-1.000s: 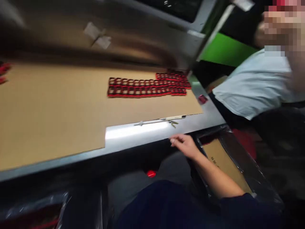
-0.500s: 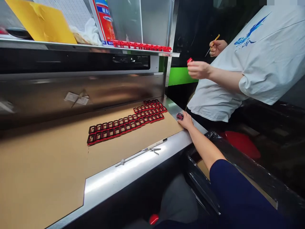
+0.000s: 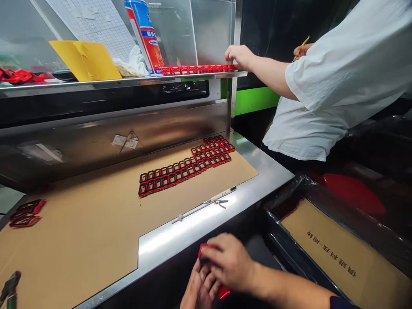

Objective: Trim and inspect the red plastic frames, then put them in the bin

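Note:
Below the table's front edge, my right hand (image 3: pixel 231 262) has its fingers closed on a small red and black plastic frame (image 3: pixel 203 248). My left hand (image 3: pixel 200 286) is curled under it, fingers bent against the same piece. Much of the frame is hidden by my fingers. Under my right hand shows a red object (image 3: pixel 224 293) that I cannot make out. On the cardboard sheet (image 3: pixel 106 223), rows of red and black frames (image 3: pixel 185 169) lie side by side. A smaller group of frames (image 3: pixel 27 213) lies at the left.
A co-worker's hand (image 3: pixel 241 56) touches red parts (image 3: pixel 196 69) lined up on the shelf (image 3: pixel 141 79). A spray can (image 3: pixel 146 38) stands there. A marker pen (image 3: pixel 222 194) lies along the table edge, pliers (image 3: pixel 11 287) at lower left. A lined box (image 3: pixel 328 244) stands at right.
My right hand has left the table's right edge and come back toward my body, meeting my left hand. The co-worker's hand has moved to the shelf. The view has turned left.

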Demonstrator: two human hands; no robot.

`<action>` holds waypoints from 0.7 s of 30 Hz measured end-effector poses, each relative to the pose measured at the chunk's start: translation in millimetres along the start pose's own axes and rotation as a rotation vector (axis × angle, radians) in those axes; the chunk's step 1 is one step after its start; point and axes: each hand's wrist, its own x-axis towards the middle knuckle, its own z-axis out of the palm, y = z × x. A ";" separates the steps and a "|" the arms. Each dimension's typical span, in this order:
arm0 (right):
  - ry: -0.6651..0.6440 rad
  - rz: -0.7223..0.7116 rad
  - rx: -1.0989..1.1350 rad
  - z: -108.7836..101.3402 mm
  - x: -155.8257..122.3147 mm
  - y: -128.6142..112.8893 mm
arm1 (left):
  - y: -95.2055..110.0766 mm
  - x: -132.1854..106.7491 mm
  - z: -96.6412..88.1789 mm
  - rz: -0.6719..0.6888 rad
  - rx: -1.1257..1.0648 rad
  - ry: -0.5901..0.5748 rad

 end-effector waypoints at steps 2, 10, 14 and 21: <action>-0.045 -0.038 0.073 25.4 -23.1 -28.2 | -0.7 0.9 8.4 -0.026 -0.052 0.035; -0.327 0.268 0.631 -2.5 -33.9 -27.7 | 4.3 -49.3 17.2 -0.048 0.037 -0.029; -0.425 0.337 0.931 -9.0 -28.6 -30.2 | 8.3 -63.5 14.6 -0.073 0.015 -0.087; -0.396 0.443 1.007 -16.5 -38.5 -36.9 | 15.3 -78.9 8.7 -0.081 -0.013 -0.103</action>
